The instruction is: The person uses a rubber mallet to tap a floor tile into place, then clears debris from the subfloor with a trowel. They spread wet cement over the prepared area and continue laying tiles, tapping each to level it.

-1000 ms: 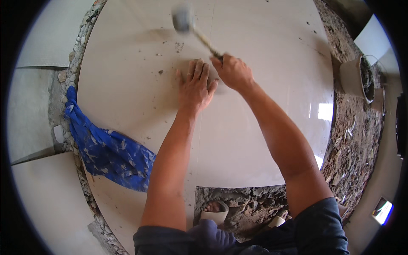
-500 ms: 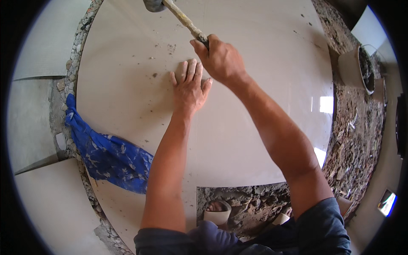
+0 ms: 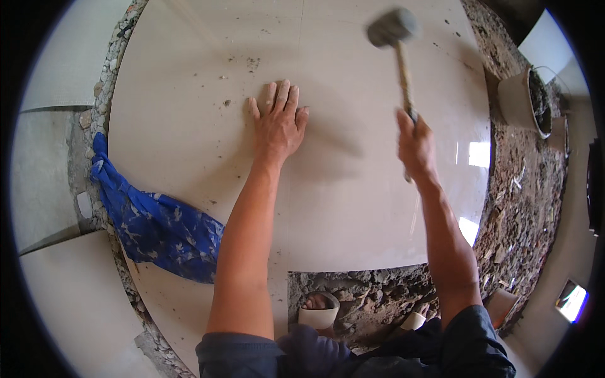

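My left hand lies flat, fingers spread, on a large beige floor tile speckled with bits of mortar. My right hand grips the wooden handle of a rubber mallet. The mallet's grey head is raised over the tile, up and to the right of my left hand, and looks blurred by motion.
A blue patterned cloth lies at the tile's left edge on a rubble gap. A bucket with mortar stands at the upper right on rough gravel ground. My sandalled foot stands in an uncovered patch of mortar bed below.
My right hand has swung the mallet from the upper left, above my left hand, over to the right. My left hand has stayed flat on the tile.
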A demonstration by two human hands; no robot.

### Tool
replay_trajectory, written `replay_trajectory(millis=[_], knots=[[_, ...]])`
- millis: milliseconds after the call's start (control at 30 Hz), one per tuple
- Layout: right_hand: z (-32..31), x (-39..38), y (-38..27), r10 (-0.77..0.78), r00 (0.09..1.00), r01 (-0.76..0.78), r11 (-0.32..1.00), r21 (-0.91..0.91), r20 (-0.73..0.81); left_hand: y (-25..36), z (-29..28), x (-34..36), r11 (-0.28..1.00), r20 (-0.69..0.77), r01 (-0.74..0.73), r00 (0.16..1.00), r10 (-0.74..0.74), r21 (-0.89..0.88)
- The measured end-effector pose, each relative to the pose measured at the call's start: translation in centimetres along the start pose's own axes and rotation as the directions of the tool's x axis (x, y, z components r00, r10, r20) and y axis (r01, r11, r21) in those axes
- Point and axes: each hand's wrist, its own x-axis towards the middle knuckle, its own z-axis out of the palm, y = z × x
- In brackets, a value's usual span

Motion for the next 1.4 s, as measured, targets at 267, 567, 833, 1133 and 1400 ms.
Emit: replay_trajectory(millis=[267,567,833,1133,1400], knots=[[-11.5,-13.6,13.3,0.415,0.907,-0.41,0.908,0.086,-0.066,-1.1,0.2,-0.4,0.996,-0.028,-0.08,0.996,0.082,0.04],[-16.1,-23.4,20.6,0.356,0.932,-0.357,0.934,0.006,-0.071,-2.7,-1.7,-12.0,0.984,0.086,-0.17,0.983,0.165,0.054],[-18.3,-23.0,19.5,0.219,0.97,-0.184,0.948,-0.261,0.111,-1.3,-2.9,-20.8,0.983,0.119,-0.178,0.978,0.171,0.046],[-35.5,-30.7,21.1,0.048,0.967,0.125,0.764,-0.633,0.249,0.3,-5.5,-24.4,0.952,0.093,-0.219,0.975,0.203,0.213],[-31.6,-40.7,27.6,0.254,0.952,-0.188,0.927,-0.325,0.172,16.6,-10.1,-14.4,0.882,0.472,-0.45,0.813,0.34,0.14]])
